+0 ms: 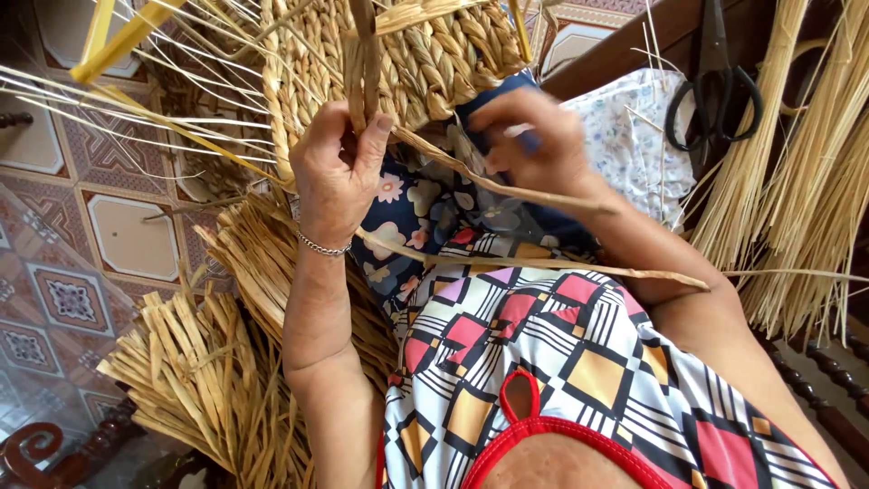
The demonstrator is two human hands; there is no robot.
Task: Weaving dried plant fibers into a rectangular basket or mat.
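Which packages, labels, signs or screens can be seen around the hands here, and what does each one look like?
None: no package, label, sign or screen shows.
Woven straw piece: top centre, tan plaited rows.
Left hand: pinches upright straw strands at the weave.
Right hand: grips a long dried strand.
Scissors: upper right, black, lying on dark wood.
Straw bundles: right side, pale yellow stalks.

The person wears a sleeveless top (552, 362) printed with a geometric pattern of red, pink, yellow and orange squares set among black and white stripes. Its neckline is edged with a red band and has a small keyhole opening at the front. Both arms are bare. The left hand (337, 163) carries a thin silver chain bracelet (323, 245) at the wrist. The right hand (534, 140) wears nothing visible.
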